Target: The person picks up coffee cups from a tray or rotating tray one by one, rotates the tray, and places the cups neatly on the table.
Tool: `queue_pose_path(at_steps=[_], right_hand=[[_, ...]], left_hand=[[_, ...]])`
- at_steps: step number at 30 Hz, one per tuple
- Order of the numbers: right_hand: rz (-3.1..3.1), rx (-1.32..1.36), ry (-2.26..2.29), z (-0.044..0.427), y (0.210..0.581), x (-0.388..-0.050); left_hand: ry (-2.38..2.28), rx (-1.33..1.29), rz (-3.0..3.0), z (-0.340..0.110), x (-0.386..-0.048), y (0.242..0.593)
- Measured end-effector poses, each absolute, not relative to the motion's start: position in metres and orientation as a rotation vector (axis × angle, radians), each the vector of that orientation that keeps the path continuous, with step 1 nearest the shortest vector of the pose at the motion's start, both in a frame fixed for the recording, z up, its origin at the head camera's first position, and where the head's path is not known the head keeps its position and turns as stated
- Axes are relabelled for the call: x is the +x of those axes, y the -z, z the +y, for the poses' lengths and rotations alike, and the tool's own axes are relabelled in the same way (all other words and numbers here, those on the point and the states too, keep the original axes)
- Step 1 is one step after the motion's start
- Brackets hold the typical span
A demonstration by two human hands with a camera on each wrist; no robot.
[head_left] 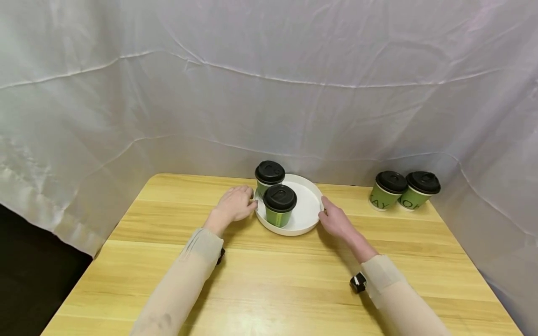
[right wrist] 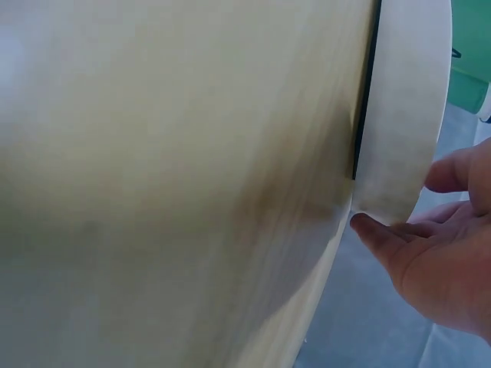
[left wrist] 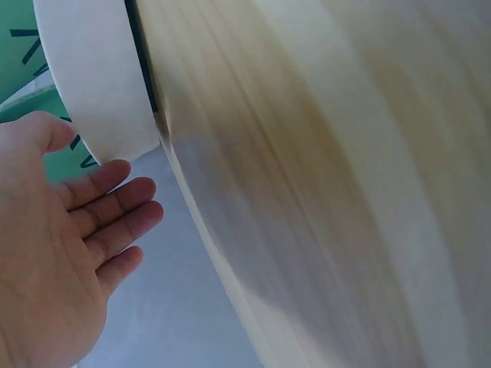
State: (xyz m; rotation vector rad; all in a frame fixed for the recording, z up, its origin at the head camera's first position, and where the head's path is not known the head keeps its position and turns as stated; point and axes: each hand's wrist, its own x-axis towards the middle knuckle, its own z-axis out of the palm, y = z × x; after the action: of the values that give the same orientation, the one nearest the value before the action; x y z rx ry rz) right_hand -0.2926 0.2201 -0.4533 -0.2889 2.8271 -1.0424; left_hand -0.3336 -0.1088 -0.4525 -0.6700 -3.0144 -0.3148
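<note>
A round white tray [head_left: 304,217] sits on the wooden table, with two lidded green paper cups standing in its left half. One cup [head_left: 278,217] is nearer and partly covers the other cup [head_left: 263,186] behind it. My left hand [head_left: 236,204] is at the tray's left side; in the left wrist view its thumb [left wrist: 54,132] is by the rim and its loosely bent fingers [left wrist: 115,215] lie along the outside. On the opposite side, my right hand [head_left: 336,220] pinches the rim, its thumb [right wrist: 449,172] over the edge and fingers at the outer wall.
Two more green cups with black lids, one cup [head_left: 383,198] beside another cup [head_left: 413,200], stand at the table's back right. A grey curtain [head_left: 269,102] hangs close behind the table [head_left: 269,284] and along its sides.
</note>
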Motion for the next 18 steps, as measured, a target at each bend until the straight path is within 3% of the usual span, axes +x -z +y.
queue_pose_path(at_steps=[18], right_hand=[[2.826,-0.212,1.123,0.220,0.448,-0.303]], left_hand=[[0.515,-0.514,-3.099,-0.100,-0.317,0.445]])
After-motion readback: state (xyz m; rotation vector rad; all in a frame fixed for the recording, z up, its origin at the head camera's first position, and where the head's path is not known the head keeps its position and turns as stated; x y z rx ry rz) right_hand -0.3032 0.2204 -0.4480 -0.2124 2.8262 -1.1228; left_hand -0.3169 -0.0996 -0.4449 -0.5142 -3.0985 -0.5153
